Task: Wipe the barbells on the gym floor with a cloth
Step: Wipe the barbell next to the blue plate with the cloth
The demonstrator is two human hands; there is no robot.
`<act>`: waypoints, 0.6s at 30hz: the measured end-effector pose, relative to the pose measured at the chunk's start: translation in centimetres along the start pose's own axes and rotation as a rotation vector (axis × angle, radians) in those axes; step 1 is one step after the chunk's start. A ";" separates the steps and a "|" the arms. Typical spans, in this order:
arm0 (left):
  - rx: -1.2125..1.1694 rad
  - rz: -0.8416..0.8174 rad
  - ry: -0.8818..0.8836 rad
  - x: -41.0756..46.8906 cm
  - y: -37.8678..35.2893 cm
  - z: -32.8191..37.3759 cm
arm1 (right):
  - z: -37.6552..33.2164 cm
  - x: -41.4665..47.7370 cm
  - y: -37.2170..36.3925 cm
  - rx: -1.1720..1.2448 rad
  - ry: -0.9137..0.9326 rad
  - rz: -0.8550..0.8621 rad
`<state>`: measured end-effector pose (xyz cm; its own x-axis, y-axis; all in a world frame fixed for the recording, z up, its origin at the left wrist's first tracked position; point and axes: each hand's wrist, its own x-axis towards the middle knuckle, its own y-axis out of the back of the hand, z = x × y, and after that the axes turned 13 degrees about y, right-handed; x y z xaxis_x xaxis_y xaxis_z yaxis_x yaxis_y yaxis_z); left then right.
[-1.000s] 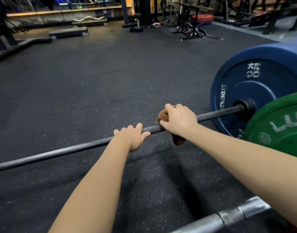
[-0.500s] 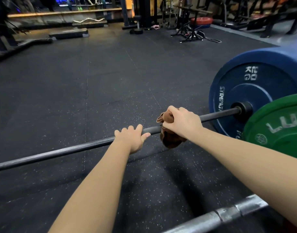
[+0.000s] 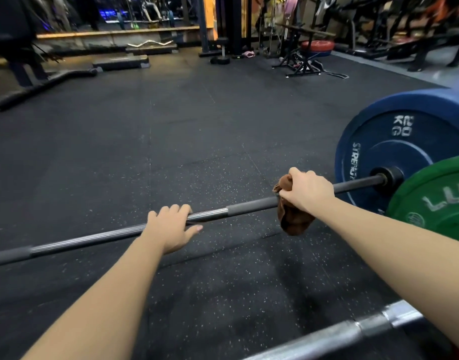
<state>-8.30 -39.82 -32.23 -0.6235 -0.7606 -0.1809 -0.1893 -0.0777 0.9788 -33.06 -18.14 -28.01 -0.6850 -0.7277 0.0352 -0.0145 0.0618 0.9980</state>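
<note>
Black speckled rubber floor (image 3: 197,139). A dark barbell (image 3: 249,205) lies across it, blue plate (image 3: 379,141) at its right end. My right hand (image 3: 307,192) clenches a brown cloth (image 3: 293,219) around the bar near that plate. My left hand (image 3: 171,227) hooks its fingers over the ribbed middle.

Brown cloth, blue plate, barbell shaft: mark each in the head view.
brown cloth (image 3: 294,220), head view, on its hanging lower fold.
blue plate (image 3: 373,136), head view, on its face, left of the KG mark.
barbell shaft (image 3: 249,206), head view, on its smooth dark section.
</note>
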 end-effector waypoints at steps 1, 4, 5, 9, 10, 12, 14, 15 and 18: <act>0.006 0.021 0.002 -0.2 -0.3 0.2 | -0.5 0.2 0.1 -0.017 -0.008 -0.007; 0.002 -0.017 0.024 -0.1 -0.1 0.9 | -3.0 0.5 0.1 -0.031 0.010 -0.012; 0.003 -0.040 0.021 0.0 0.1 0.9 | -4.2 0.4 0.0 -0.021 0.033 -0.011; 0.006 -0.104 0.002 0.8 0.5 0.7 | -9.9 -0.5 -0.8 0.079 0.182 -0.004; 0.007 -0.107 0.000 0.9 0.6 0.7 | -11.0 -0.7 -1.0 0.111 0.219 -0.009; 0.000 -0.106 0.001 1.0 0.7 0.7 | -12.3 -1.0 -1.3 0.156 0.269 -0.017; -0.010 -0.113 -0.004 1.0 0.9 0.7 | -11.9 -0.9 -1.3 0.144 0.261 -0.014; -0.017 -0.118 -0.009 0.9 0.8 0.7 | -11.3 -0.7 -1.3 0.112 0.248 -0.012; -0.037 -0.102 -0.018 0.9 0.7 0.5 | -8.7 0.1 -0.8 0.063 0.140 -0.002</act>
<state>-9.37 -40.20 -31.75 -0.6160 -0.7357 -0.2816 -0.2247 -0.1786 0.9579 -26.77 -24.17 -28.37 -0.5766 -0.8158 0.0450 -0.0639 0.1000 0.9929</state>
